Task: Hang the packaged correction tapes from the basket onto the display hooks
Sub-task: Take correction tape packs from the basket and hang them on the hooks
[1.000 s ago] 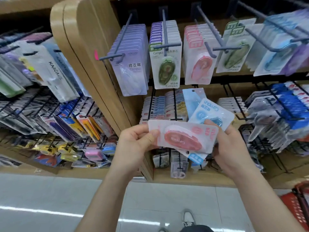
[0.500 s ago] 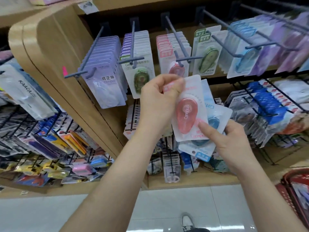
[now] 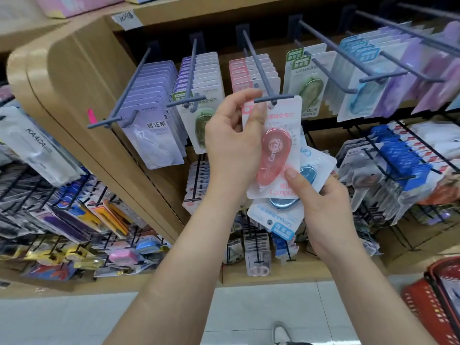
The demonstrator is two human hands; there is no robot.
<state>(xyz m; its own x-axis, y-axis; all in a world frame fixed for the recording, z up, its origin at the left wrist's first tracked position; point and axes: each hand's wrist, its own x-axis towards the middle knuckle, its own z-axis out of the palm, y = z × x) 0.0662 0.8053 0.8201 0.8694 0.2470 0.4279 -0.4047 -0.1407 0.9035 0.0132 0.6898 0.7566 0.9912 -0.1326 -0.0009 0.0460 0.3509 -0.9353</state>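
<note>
Red basket (image 3: 438, 302) on the floor at lower right. Right hand (image 3: 331, 210): grip closed round spare blue packs (image 3: 281, 220), thumb pressed on the lower edge of the pink pack (image 3: 276, 150). Left hand (image 3: 231, 143): fingers pinch that pack's upper left corner, its hang-hole at the tip of the hook (image 3: 258, 68). Behind, matching pink stock (image 3: 239, 73) on the same hook. Step in hand: threading. Next move, by judgement: slide the pack back along the hook to the stock, then let it go, keeping the blue packs in hand.

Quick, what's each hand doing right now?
Left hand: pinches the pink correction tape pack at the hook.
Right hand: holds the blue packs, thumb touching the pink one.
</note>
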